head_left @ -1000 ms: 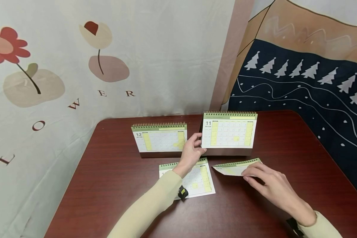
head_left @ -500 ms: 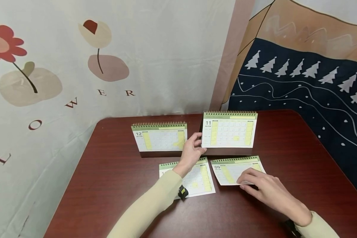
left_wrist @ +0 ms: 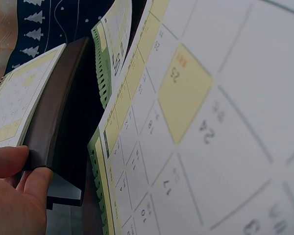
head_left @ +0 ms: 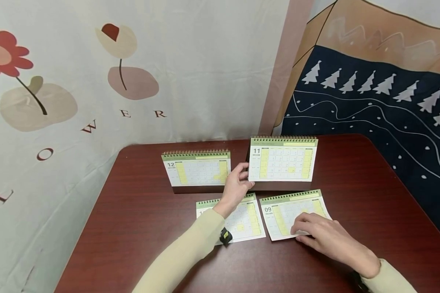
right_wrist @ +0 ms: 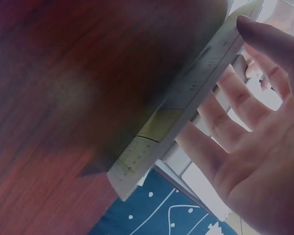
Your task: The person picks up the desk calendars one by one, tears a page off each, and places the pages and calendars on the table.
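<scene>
The left hand (head_left: 236, 188) grips the left edge of an upright desk calendar (head_left: 278, 162) showing 11. In the left wrist view, the thumb and fingers (left_wrist: 36, 183) pinch the lower corner of its dark stand (left_wrist: 56, 107). The right hand (head_left: 326, 236) pinches the lower edge of a loose calendar page (head_left: 275, 211) marked 09. From the right wrist, the thumb is seen on one face of the page (right_wrist: 142, 147) and the fingers on the other. Under the left forearm lies another loose calendar page (head_left: 247, 230), partly covered.
A second desk calendar (head_left: 199, 173), showing 12, stands left of the first. All rest on a dark red wooden table (head_left: 132, 228). A printed fabric backdrop (head_left: 205, 73) hangs behind the table's far edge.
The 09 page has come down from a steep tilt to nearly flat, its lower edge moving toward the person with the right hand. The left hand and upright calendars have stayed put.
</scene>
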`<state>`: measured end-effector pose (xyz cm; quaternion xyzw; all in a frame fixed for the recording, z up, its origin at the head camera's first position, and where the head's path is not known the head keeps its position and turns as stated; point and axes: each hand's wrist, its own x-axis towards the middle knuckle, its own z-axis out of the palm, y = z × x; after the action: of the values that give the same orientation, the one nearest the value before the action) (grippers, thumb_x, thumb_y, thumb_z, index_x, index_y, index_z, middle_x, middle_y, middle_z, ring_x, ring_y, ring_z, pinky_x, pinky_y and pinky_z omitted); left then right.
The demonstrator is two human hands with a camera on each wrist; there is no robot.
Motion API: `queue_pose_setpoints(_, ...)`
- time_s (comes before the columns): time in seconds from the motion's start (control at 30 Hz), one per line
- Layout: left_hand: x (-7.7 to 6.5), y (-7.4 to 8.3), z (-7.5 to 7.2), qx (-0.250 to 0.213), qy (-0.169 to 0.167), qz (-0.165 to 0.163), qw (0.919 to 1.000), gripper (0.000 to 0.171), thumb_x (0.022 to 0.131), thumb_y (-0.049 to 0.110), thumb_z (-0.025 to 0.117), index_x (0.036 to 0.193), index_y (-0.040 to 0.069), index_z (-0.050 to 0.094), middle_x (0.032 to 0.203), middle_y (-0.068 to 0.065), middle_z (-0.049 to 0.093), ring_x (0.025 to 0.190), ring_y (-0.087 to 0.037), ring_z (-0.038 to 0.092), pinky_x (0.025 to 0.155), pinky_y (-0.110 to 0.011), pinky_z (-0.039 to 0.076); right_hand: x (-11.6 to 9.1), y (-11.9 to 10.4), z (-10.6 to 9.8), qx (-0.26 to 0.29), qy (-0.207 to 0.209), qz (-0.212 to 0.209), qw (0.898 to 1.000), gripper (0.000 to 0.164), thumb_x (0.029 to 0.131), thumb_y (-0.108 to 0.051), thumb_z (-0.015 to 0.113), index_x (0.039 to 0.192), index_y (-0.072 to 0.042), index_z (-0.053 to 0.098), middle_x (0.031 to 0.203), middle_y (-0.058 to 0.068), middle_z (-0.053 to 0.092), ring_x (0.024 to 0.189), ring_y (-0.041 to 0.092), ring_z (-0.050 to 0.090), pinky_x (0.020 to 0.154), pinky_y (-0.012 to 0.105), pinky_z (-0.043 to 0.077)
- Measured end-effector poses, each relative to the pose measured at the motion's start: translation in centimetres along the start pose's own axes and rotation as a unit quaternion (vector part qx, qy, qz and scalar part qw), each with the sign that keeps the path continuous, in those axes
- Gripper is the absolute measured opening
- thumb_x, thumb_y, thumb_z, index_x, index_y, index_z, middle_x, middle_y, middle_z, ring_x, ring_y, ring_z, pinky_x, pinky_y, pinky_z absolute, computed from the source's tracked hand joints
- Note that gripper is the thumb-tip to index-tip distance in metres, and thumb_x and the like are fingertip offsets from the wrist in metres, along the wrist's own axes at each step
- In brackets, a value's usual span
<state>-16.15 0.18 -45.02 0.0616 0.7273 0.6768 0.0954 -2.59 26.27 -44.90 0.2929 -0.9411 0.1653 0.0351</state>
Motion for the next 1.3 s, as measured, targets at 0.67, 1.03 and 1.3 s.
queue_pose_setpoints(0.67, 0.1, 0.0, 0.1, 0.009, 0.000, -0.005, 0.9999, 0.058, 0.090, -0.015, 0.065, 0.142, 0.011, 0.058, 0.129, -0.018, 0.069, 0.108, -0.032, 0.071, 0.090, -0.037, 0.060, -0.4, -0.1, 1.3, -0.061, 0.027, -0.058, 0.996, 0.038, 0.074, -0.015, 0.092, 0.103, -0.032, 0.075, 0.108, -0.012, 0.060, 0.094, 0.010, 0.058, 0.069, 0.031, 0.055)
queue_pose_setpoints(1.03, 0.3, -0.1, 0.4, 0.013, 0.005, 0.000, 0.9999, 0.060, 0.088, -0.017, 0.063, 0.141, 0.011, 0.058, 0.129, -0.017, 0.070, 0.109, -0.032, 0.071, 0.090, -0.034, 0.060, -1.8, -0.2, 0.6, -0.058, -0.054, -0.042, 0.996, 0.046, 0.084, -0.031, 0.086, 0.128, -0.035, 0.071, 0.131, -0.002, 0.062, 0.118, 0.021, 0.058, 0.093, 0.049, 0.055)
queue_pose_setpoints(1.3, 0.6, -0.4, 1.0, 0.037, 0.021, 0.001, 0.9991, 0.056, 0.088, -0.016, 0.066, 0.136, 0.012, 0.060, 0.126, -0.017, 0.071, 0.109, -0.033, 0.072, 0.090, -0.036, 0.060, -2.5, -0.4, 0.5, -0.051, -0.066, -0.031, 0.996, 0.048, 0.085, -0.036, 0.085, 0.130, -0.038, 0.069, 0.135, -0.003, 0.060, 0.120, 0.023, 0.058, 0.091, 0.051, 0.055)
